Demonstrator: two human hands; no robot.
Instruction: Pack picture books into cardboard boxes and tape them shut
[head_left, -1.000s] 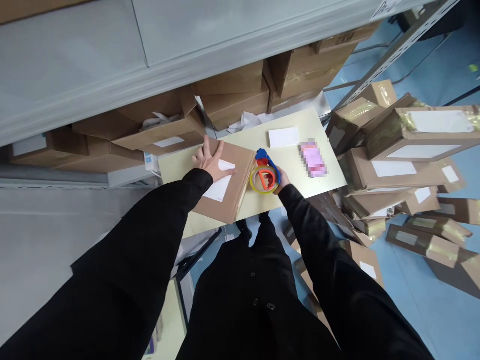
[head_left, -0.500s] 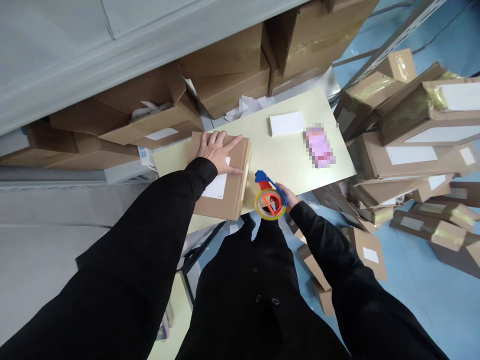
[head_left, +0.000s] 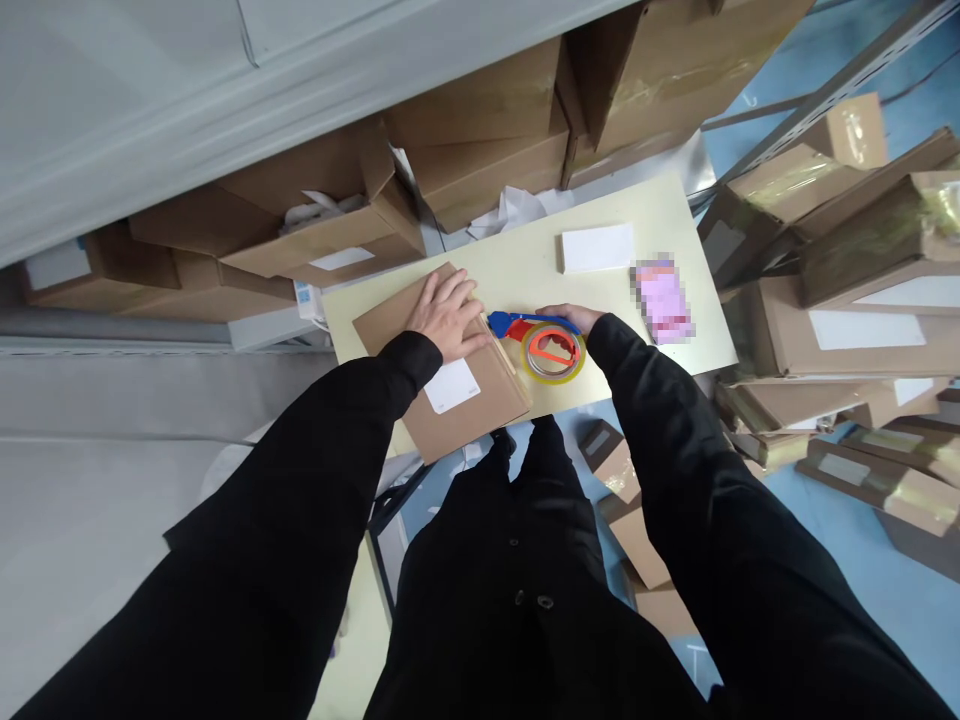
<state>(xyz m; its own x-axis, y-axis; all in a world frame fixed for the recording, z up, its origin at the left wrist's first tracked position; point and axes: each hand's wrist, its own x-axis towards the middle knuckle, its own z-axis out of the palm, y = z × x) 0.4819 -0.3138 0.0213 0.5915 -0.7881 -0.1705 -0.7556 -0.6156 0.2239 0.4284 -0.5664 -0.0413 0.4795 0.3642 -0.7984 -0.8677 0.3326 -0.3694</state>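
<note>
A flat brown cardboard box [head_left: 457,400] with a white label lies on the pale yellow table [head_left: 525,270], one corner jutting over the near edge. My left hand [head_left: 448,312] rests flat on its top with the fingers spread. My right hand [head_left: 574,318] grips a tape dispenser [head_left: 547,345] with a blue and red frame and a roll of clear tape. The dispenser's blue nose touches the box's right edge. Most of my right hand's fingers are hidden behind the dispenser.
A white pad [head_left: 596,248] and a pink item [head_left: 664,300] lie on the table's far right. Open brown cartons [head_left: 480,150] crowd under a grey shelf behind. Taped boxes [head_left: 847,330] pile up on the blue floor at right, and more boxes [head_left: 630,510] sit below the table.
The box has been turned on the table under my left hand. My right hand brought the tape dispenser from the near table edge up against the box's right side.
</note>
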